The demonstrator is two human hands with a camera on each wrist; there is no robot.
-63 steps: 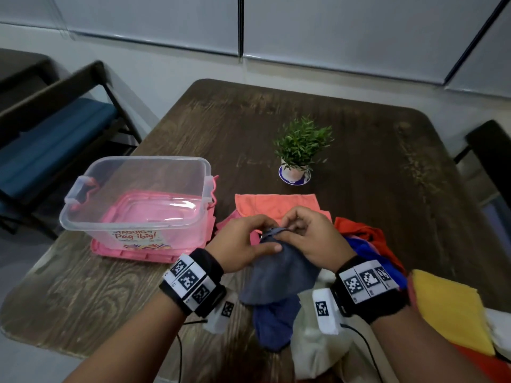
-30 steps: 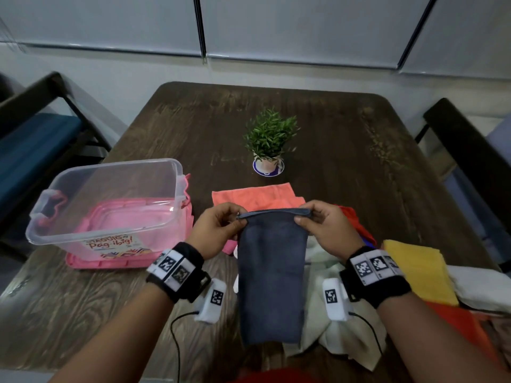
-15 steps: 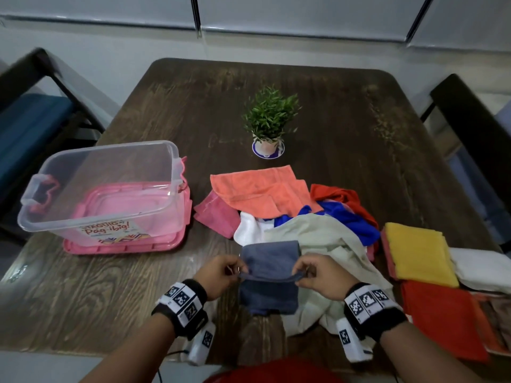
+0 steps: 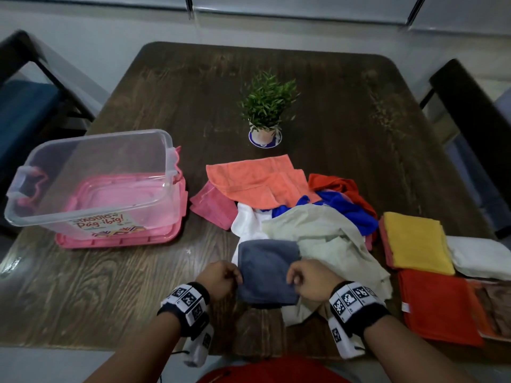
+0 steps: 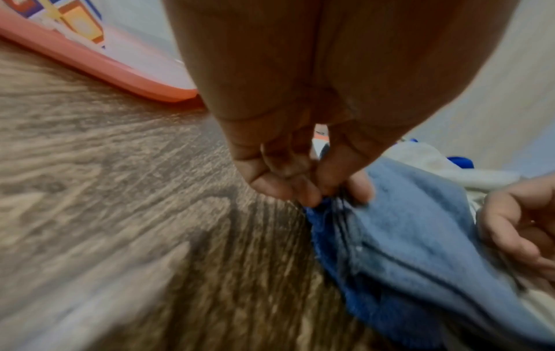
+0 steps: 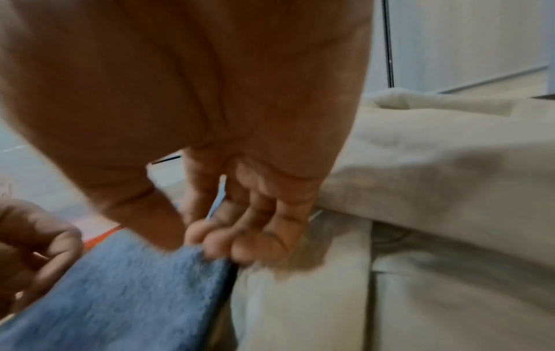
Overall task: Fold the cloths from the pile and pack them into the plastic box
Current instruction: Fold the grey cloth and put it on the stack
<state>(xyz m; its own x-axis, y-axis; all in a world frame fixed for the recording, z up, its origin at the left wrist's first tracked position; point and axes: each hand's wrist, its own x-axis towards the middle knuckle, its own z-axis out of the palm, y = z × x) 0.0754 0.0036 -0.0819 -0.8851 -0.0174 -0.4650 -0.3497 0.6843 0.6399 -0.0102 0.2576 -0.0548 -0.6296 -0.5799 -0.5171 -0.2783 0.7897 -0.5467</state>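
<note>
Lowered folded grey cloth (image 4: 265, 272), both hands (image 4: 219, 279) pinching

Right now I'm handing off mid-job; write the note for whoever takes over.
Left hand: pinches the left edge of the grey cloth.
Right hand: pinches its right edge.
Grey cloth: folded over, lying at the table's near edge, partly on the cream cloth.
Box: at left, standing on its pink lid, no cloths inside.
Pile: orange, pink, white, blue, red and cream cloths, unfolded.
Flat at right: yellow, white and red cloths.
Done: grey cloth's first fold.
Left: finish it, box it, then the others.
</note>
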